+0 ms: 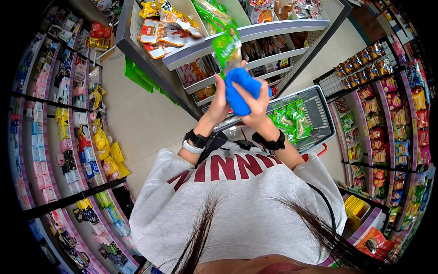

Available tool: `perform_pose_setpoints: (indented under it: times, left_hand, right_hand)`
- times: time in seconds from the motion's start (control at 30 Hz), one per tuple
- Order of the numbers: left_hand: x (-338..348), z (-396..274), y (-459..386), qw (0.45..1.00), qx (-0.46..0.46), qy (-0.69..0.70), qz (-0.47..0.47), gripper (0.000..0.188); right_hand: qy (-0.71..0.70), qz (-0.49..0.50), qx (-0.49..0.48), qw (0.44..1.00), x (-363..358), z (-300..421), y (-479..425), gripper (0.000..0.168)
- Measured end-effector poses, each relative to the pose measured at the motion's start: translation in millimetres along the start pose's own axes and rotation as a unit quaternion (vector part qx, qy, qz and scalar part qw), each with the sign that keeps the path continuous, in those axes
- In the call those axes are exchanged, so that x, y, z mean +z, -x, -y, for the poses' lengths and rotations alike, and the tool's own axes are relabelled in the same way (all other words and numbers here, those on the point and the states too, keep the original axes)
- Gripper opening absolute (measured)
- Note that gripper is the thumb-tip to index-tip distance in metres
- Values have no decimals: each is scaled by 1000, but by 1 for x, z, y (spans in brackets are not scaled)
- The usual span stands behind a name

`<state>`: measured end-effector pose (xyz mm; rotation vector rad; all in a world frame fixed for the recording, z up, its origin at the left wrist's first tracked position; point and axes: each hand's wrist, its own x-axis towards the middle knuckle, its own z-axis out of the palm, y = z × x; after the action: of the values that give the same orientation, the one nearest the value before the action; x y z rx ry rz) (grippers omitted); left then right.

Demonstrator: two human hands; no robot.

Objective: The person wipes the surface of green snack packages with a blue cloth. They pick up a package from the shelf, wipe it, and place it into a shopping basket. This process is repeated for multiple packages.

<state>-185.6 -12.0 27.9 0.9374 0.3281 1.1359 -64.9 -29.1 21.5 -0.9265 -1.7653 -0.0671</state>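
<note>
In front of my chest, my left hand (218,104) grips a green snack packet (226,48) with a clear lower part. Its thumb is up along one side, and most of its fingers are hidden behind. My right hand (257,107) presses a bunched blue cloth (242,89) against the packet's lower end. More green packets (214,12) stand in a compartment of the display shelf (246,32) beyond my hands. To the right of my right forearm, a grey shopping basket (320,102) holds several similar green packets (291,120).
White and orange snack bags (167,32) lean over the shelf's front lip. Lower tiers hold other packets. Product racks (72,137) line the left side, and snack racks (386,123) line the right. Pale floor tiles (137,106) show between them. A red basket handle (321,150) juts toward me.
</note>
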Motion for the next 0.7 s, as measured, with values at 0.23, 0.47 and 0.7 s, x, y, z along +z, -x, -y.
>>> perform_pose_setpoints:
  times: [0.23,0.47,0.7]
  left_hand:
    - [6,-12,-9,994,56,-5,-94,48]
    - [-3,6,4,934,72,-320,-141,23]
    - [-2,3,3,989,92,-24,-109,34]
  right_hand:
    - [-38,44,-38,998,-7,-20,20,55]
    - [-51,-54,-4,997,-26,-29,-31,48]
    - [-60,-38,68,995,-3,-40,10,52]
